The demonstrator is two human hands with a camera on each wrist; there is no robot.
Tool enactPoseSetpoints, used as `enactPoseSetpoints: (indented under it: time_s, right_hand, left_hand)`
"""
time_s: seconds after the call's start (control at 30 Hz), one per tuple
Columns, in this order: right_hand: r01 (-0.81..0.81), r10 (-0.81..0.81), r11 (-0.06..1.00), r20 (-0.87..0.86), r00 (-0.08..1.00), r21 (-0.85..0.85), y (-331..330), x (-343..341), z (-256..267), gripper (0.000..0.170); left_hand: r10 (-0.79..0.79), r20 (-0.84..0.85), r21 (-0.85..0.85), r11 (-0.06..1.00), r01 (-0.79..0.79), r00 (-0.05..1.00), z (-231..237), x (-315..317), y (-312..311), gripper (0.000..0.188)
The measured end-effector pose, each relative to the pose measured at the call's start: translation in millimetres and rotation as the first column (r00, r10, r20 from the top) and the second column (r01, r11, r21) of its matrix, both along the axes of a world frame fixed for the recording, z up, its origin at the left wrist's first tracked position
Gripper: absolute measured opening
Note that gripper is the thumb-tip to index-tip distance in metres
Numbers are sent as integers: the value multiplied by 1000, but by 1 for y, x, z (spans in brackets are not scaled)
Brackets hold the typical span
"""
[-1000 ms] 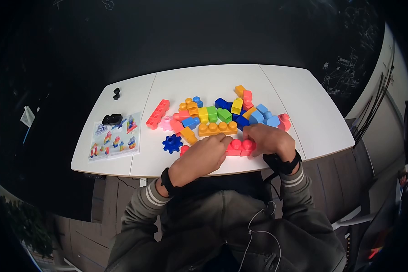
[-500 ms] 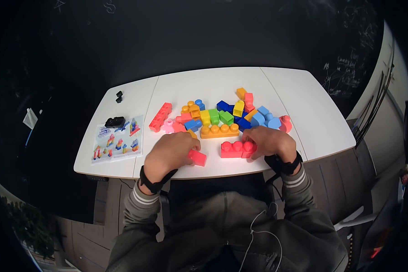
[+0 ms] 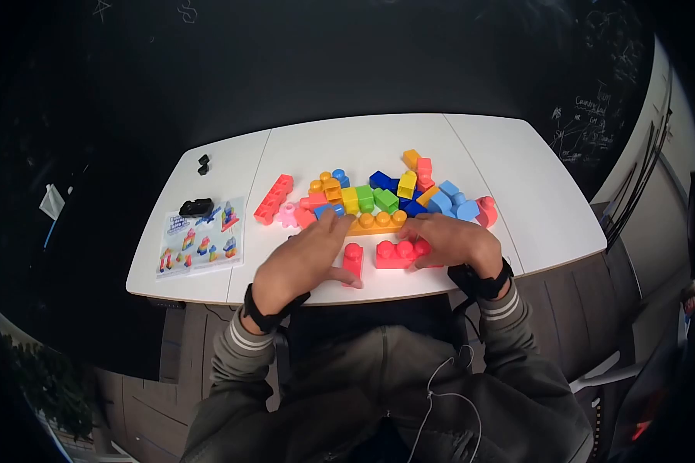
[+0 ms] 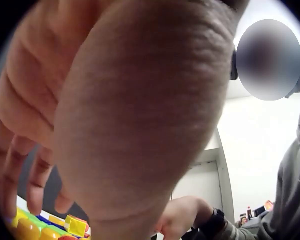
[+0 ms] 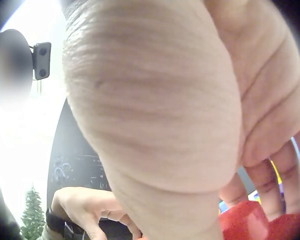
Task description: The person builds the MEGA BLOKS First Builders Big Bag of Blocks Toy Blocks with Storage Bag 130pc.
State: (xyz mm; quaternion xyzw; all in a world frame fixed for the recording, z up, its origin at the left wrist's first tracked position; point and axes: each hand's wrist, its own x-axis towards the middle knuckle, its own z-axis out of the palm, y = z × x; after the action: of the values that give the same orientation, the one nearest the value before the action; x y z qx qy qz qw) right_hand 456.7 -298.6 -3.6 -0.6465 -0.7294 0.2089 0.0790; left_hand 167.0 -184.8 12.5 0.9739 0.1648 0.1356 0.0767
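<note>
In the head view my left hand [image 3: 305,251] is spread with fingers reaching forward. Its thumb is beside the near end of a small red brick [image 3: 353,266], which sits between thumb and fingers. In the left wrist view its fingers [image 4: 35,185] are straight. My right hand [image 3: 455,241] holds the right end of a row of red studded bricks [image 3: 394,255], thumb on the near side and fingers behind. A gap of white tabletop separates the small brick from the row. Just behind them lies a long orange brick [image 3: 378,224] with studs on top.
Behind the hands is a pile of green bricks [image 3: 364,198], light blue bricks [image 3: 439,203] and other colours. A long red piece [image 3: 274,199] and a pink gear [image 3: 286,215] are at its left. Further left, a picture sheet [image 3: 201,241] lies under a black object [image 3: 196,207].
My left hand drew away from the red row to the left, gripping the small red brick, then set it left of the row and spread its fingers. My right hand stayed at the row.
</note>
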Motion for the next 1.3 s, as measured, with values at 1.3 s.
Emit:
enactPoseSetpoints:
  time_s: [1.3]
  right_hand:
    - [-53, 55, 993, -18, 998, 103, 4, -25, 1, 64]
  left_hand:
    - [52, 60, -95, 994, -46, 997, -23, 41, -15, 37]
